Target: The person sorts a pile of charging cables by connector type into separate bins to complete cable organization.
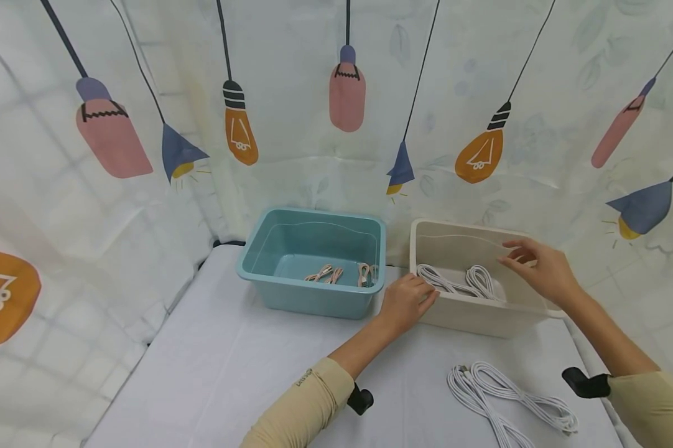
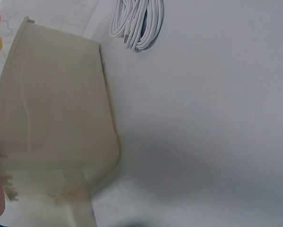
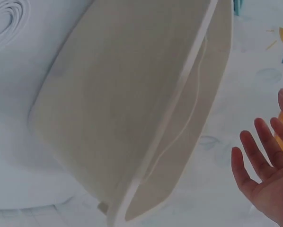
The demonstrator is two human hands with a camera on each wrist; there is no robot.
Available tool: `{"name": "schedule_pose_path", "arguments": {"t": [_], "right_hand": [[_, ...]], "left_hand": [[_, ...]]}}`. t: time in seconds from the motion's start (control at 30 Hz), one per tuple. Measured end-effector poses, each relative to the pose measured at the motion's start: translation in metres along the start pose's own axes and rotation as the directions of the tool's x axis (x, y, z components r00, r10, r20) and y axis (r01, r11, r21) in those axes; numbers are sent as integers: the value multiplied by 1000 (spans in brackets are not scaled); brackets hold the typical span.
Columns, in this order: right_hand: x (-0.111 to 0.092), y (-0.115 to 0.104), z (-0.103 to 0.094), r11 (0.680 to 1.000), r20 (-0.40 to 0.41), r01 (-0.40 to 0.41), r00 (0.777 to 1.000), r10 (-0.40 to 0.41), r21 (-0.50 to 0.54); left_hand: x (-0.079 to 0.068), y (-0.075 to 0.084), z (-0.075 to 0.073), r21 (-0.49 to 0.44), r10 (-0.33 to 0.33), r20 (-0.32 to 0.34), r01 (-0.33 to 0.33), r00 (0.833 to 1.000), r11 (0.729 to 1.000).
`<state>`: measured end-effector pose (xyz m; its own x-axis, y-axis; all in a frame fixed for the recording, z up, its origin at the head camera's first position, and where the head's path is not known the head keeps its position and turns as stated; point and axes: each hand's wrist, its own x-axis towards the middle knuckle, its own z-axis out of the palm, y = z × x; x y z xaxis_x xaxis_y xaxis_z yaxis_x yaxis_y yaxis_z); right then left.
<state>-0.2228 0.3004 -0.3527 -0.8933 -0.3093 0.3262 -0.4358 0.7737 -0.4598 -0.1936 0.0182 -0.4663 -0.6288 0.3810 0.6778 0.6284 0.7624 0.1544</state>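
Observation:
A beige plastic bin [image 1: 482, 317] stands at the right of the table, with bundled white cables [image 1: 454, 283] inside. My left hand [image 1: 406, 305] holds the bin's near left rim, its fingers bent over the edge; only a sliver of this hand shows in the left wrist view. Above the bin's right part hovers my right hand [image 1: 543, 270], fingers loosely bent with nothing between them. In the right wrist view that hand [image 3: 269, 175] is apart from the bin's rim. More coiled white cables [image 1: 504, 398] lie on the table in front of the bin.
Left of the beige bin stands a blue-green bin [image 1: 314, 298] holding several small pinkish-tan cable bundles [image 1: 331, 274]. A white cloth covers the table [image 1: 213, 361]. Behind it hangs a curtain [image 1: 303, 143] printed with lamps and bulbs.

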Motion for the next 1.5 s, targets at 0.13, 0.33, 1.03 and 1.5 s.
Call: {"name": "schedule_pose_path", "arguments": {"t": [0.13,0.33,1.03,1.5], "right_hand": [[-13,-1,6,997,-37,75,997,-74,34],[-31,-7,16,992,-71,106,992,-100,76],[-93,0,67,923,-197,344,930,-310,172],[-125,31,97,943,-108,284,957,-268,175]], "left_hand": [[0,0,-1,3,1,-7,-1,1000,1000],[0,0,-2,1,1,-14,-1,1000,1000],[-1,2,-3,9,-6,1,6,1000,1000],[0,1,-3,13,8,-19,-8,1000,1000]]}}
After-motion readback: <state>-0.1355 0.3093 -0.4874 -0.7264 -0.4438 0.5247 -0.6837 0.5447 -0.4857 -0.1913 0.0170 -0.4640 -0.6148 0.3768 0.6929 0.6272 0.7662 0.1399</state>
